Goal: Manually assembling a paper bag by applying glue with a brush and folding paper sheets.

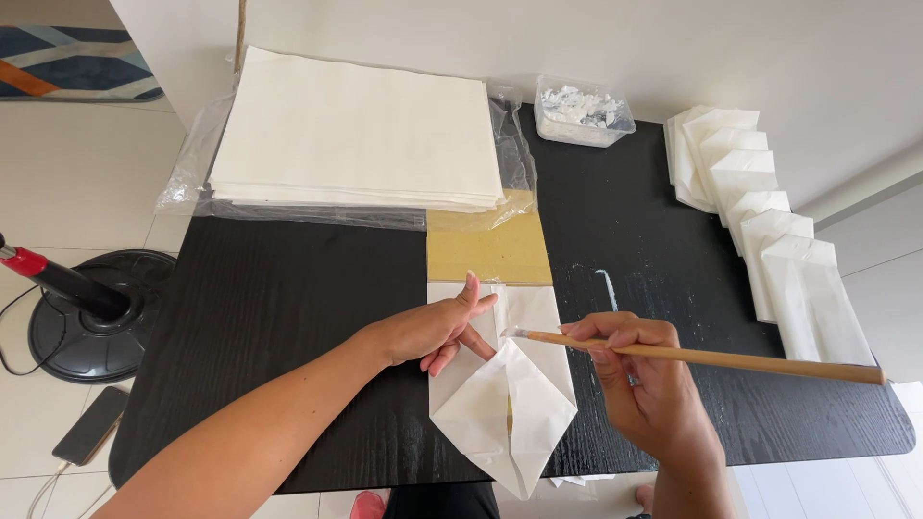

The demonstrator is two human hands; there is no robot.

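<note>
A partly folded white paper [514, 408] lies on the black table [288, 327], its pointed end toward me. My left hand [437, 329] rests flat on the paper's left side, fingers spread and pressing it down. My right hand [639, 380] grips a long wooden-handled brush [711, 358]. The brush tip touches the paper's upper fold just right of my left fingers. A brown cardboard sheet [495, 248] lies under the paper's far end.
A thick stack of white sheets [356, 135] on clear plastic sits at the back. A clear tub of white paste [580, 111] stands beside it. A row of folded white paper pieces [769, 231] runs along the right edge. On the floor at left are a fan base [91, 312] and a phone [91, 425].
</note>
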